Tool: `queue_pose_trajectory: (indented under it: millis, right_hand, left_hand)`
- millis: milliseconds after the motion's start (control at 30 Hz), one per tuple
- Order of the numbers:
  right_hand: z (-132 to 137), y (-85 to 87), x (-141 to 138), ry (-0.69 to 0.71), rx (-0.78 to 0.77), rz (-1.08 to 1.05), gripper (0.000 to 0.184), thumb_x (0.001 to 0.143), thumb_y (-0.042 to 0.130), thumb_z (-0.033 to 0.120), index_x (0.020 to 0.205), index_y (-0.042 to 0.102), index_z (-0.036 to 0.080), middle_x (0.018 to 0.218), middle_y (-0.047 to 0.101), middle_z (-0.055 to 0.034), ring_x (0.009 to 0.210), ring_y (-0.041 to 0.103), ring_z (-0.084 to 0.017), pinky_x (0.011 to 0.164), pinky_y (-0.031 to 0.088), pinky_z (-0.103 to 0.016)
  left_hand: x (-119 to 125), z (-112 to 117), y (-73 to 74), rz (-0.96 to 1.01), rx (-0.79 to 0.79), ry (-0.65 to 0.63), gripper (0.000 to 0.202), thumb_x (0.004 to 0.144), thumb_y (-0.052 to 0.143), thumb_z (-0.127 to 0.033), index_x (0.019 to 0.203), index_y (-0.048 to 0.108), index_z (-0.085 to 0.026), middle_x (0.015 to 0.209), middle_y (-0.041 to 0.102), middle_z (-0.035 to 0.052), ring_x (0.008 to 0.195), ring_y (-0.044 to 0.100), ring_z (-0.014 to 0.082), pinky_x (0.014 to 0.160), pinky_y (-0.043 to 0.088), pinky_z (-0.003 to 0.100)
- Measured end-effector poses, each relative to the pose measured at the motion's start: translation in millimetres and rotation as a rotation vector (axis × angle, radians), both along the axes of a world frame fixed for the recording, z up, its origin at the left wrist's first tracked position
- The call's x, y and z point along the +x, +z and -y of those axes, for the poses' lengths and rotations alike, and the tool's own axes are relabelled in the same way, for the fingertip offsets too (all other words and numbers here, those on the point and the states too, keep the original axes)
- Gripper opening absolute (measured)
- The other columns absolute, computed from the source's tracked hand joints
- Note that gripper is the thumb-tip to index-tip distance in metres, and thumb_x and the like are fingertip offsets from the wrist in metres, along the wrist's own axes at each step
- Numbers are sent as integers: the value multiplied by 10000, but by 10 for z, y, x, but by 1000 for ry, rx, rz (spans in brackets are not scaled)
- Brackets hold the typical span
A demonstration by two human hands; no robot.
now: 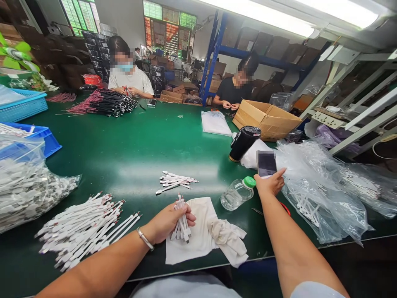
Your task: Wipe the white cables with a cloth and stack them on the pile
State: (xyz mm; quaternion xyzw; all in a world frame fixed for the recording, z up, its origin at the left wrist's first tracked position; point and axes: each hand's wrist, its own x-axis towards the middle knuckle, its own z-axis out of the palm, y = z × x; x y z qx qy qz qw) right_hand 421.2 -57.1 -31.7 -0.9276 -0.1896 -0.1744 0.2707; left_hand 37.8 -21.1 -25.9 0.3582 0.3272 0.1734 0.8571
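Left hand clamping small bunch of white charging cables upright over white cloth, near front edge of green worktop, cable ends bunched tight; right hand gripping smartphone by lower edge, raised above worktop's right side.

Smooth white plastic cables, matt cloth, glossy green tabletop.

This is a small factory workshop: a long green-topped bench carries heaps of white charging cables, with blue steel shelving and brown cardboard cartons beyond.
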Motion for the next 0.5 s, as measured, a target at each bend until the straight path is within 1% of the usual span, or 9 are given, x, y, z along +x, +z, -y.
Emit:
queue_pose_trajectory:
  millis: [133,267,367,500]
  right_hand:
    - [106,58,-20,57,48,128,1022,687,582,429,1402,-28,27,1278,389,-256,1179,384,-388,968,302,-511]
    - [217,109,-70,83,81,225,984,731,536,466,1395,-34,15,1291,344,-262,1207,341,-380,988,281,-507]
    - [267,120,-120,102,101,278,964,749,516,476,1390,-45,26,1315,305,-256,1239,300,-369,1005,266,-505]
    - [290,100,-181,129,137,332,956,752,520,490,1389,-19,22,1302,315,-255,1247,292,-361,1019,259,-486]
  left_hand:
    - [-3,7,26,-23,16,-3,279,734,688,-375,787,545,-140,752,686,62,686,667,165,627,493,253]
    - [-4,14,53,-38,20,-2,263,746,680,-357,792,542,-138,754,686,66,695,666,168,615,492,248]
    - [-1,16,56,-48,24,8,254,757,671,-346,802,539,-135,758,687,70,696,667,171,618,495,254]
    - [-1,18,53,-58,11,20,258,751,680,-344,808,540,-134,752,687,65,693,668,169,633,497,257]
